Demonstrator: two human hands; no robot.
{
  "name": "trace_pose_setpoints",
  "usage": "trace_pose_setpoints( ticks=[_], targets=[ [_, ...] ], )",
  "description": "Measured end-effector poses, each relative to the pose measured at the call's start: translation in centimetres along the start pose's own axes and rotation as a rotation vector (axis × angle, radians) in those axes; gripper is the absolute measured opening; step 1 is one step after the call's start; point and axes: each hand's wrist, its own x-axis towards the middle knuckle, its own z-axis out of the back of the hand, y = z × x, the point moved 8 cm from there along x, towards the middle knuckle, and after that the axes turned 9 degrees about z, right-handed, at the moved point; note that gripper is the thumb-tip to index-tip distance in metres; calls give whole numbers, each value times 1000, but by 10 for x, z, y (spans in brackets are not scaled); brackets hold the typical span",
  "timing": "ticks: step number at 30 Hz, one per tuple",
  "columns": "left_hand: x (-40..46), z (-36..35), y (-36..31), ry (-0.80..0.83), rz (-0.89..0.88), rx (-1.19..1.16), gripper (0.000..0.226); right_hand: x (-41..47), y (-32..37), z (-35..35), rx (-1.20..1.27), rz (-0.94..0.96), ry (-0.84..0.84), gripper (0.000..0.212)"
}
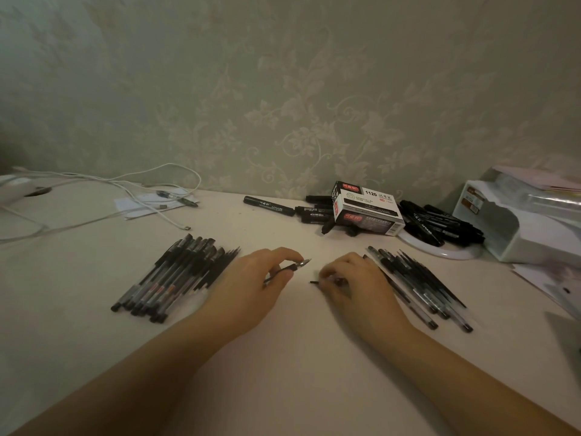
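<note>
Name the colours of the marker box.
Black, white and red marker box, seen in the head view.

— What sort of place is this?
— A home desk (78, 262), I'd say. Floral wallpaper (298, 105) rises behind the marker box (367, 207).
— What else shows it?
— Cables (151, 190) and papers (138, 207) lie far left of that box. A white organizer (509, 228) stands to its right, and pens (176, 272) are heaped in front of it.

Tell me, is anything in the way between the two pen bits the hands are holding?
Nothing visible. The left hand pinches the metal-tipped pen bit, the right hand pinches the thin dark bit, and only bare table lies between them.
</note>
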Motion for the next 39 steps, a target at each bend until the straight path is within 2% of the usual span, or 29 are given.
trace_pose_setpoints(
  ticks=[4, 12, 19, 24, 27, 32, 39],
  targets=[
    [-1, -2, 0, 23, -13, 41, 25, 0, -2, 2, 133, 5, -40, 2],
    [-2, -1, -8, 78, -55, 40, 25, 0, 2, 3, 398, 20, -53, 8],
    [-5, -5, -12, 136, -67, 37, 22, 0, 3, 4, 511, 9, -21, 14],
    [-6, -4, -19, 132, -85, -25, 14, -1, 0, 1, 687, -26, -24, 13],
    [-6, -6, -18, 152, -54, -31, 18, 0, -2, -2, 810, -53, 3, 8],
    [-6, -7, -17, 155, -43, -4, 16, 0, -1, -7, 888, -57, 57, 8],
    [-7, -8, -22, 159, -86, 39, 17, 0, 3, -7, 859, -55, 88, 9]
  ],
)
